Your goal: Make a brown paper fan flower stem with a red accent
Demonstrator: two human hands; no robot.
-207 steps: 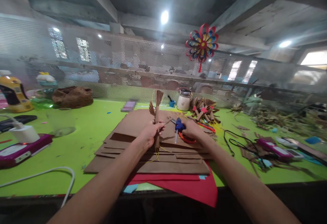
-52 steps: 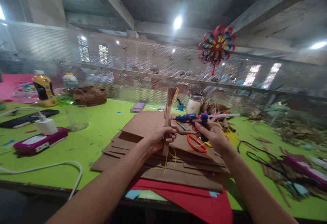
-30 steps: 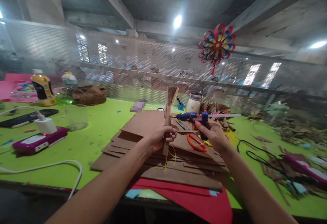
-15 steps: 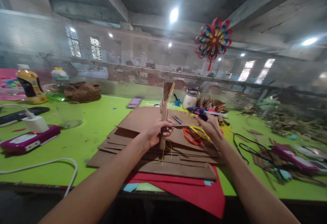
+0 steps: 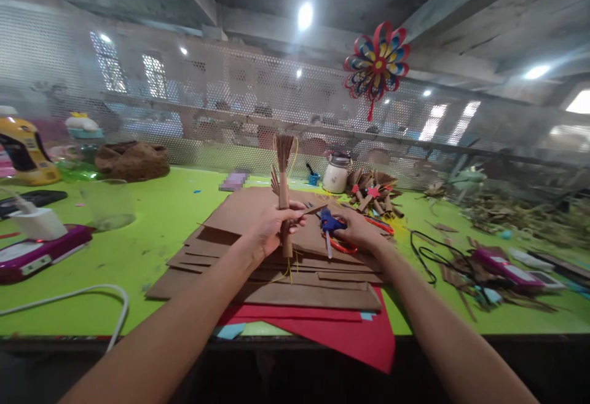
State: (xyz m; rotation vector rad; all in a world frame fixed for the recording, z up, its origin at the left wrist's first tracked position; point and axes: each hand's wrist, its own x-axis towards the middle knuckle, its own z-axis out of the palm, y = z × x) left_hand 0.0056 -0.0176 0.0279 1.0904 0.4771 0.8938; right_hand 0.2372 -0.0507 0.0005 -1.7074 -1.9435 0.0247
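Note:
My left hand (image 5: 288, 222) is closed around a rolled brown paper tube (image 5: 284, 186), held upright with a fringed top and a small fan of paper at its side. Thin yellow strings hang from its lower end. A narrow brown paper strip (image 5: 316, 209) sticks out to the right from the fingers of that hand. In my right hand (image 5: 359, 229) is a blue hot glue gun (image 5: 332, 222), a pale glue stick (image 5: 329, 245) jutting out of it toward me. Beneath that hand, orange-red scissors handles (image 5: 381, 225) lie partly hidden. Stacked brown paper sheets (image 5: 258, 281) spread below both hands.
Red paper (image 5: 354, 336) overhangs the front table edge. Fringed paper bundles with red stars (image 5: 372, 192) lie behind my right hand, near a white jar (image 5: 337, 173). A clear cup (image 5: 108, 204), a purple power strip (image 5: 46, 253) and a black cable (image 5: 421, 256) flank the stack.
My right hand has brought the glue gun down and left, closer to the paper strip, and the gun has turned. My left hand keeps its hold on the paper tube. The view has shifted slightly.

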